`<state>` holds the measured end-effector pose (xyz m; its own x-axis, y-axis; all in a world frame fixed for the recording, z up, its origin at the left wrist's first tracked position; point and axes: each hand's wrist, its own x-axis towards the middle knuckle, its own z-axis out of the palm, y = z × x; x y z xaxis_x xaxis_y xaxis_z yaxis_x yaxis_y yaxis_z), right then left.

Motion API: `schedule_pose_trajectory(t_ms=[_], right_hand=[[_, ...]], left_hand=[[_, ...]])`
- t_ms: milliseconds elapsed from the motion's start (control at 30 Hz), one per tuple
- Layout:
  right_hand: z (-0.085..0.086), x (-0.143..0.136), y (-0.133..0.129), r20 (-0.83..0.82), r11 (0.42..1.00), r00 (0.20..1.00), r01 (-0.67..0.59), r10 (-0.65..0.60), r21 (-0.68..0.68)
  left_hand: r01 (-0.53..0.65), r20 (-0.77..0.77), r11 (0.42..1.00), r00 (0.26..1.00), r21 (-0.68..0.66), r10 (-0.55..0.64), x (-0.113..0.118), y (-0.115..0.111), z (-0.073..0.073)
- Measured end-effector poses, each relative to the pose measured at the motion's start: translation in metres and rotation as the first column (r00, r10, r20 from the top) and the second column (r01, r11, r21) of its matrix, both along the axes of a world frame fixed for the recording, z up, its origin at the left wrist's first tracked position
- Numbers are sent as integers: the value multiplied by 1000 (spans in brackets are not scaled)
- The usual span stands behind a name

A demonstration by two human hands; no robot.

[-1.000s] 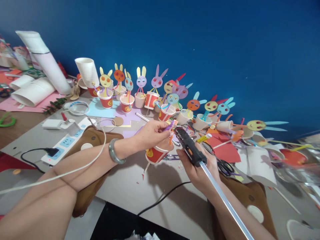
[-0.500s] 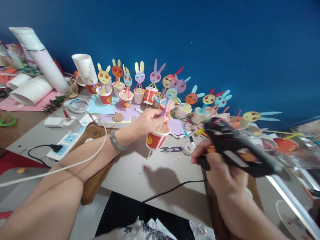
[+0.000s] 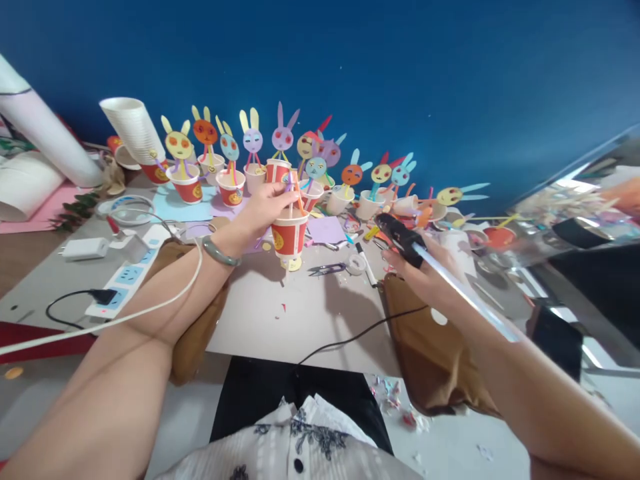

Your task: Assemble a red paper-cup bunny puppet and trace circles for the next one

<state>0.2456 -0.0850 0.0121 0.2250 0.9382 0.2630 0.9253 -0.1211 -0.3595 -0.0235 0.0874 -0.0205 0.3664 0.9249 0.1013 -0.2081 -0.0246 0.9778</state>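
My left hand (image 3: 267,205) pinches purple and orange paper strips (image 3: 299,193) that rise from a red-and-white paper cup (image 3: 290,239). The cup hangs just over the table, and a pale stick (image 3: 285,277) pokes down below its base. A small yellow piece (image 3: 292,264) shows under the cup. Over to the right, my right hand (image 3: 423,267) is wrapped round a black glue gun (image 3: 400,237). A long translucent glue stick (image 3: 465,293) juts from its rear. The gun's tip is apart from the cup.
Finished-looking paper rabbits in cups (image 3: 229,147) line the blue wall. Snips (image 3: 327,269), a tape roll (image 3: 356,265) and a marker (image 3: 367,263) lie right of the cup. A power strip (image 3: 125,277), white cable (image 3: 150,317) and stacked cups (image 3: 133,130) are at left.
The glue gun has swung from sideways and blurred near the camera to lower and farther in, tip pointing away. The cup in my left hand has shifted up and left in view.
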Motion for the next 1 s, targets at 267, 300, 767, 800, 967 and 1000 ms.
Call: schedule_pose_trajectory(t_ms=[267, 300, 767, 800, 967, 1000], right_hand=[[-56, 22, -26, 139, 931, 989, 13, 41, -366], [-61, 20, -23, 168, 923, 983, -7, 77, -385], [-56, 27, 6, 425, 934, 867, -112, 259, -340], [-51, 28, 8, 419, 940, 871, -127, 259, -316], [-23, 27, 22, 371, 972, 901, -183, 226, -147], [-20, 26, 25, 343, 975, 913, -197, 221, -103]], left_hand=[[-31, -23, 996, 999, -78, 29, -5, 2, 10], [-31, -19, 996, 999, -83, 29, -6, 3, 12], [55, 145, 993, 989, -106, -40, -12, 18, 9], [54, 151, 992, 988, -111, -37, -13, 20, 10], [78, 262, 989, 964, -125, -43, -18, 12, 26], [93, 318, 988, 947, -127, -48, -18, 8, 30]])
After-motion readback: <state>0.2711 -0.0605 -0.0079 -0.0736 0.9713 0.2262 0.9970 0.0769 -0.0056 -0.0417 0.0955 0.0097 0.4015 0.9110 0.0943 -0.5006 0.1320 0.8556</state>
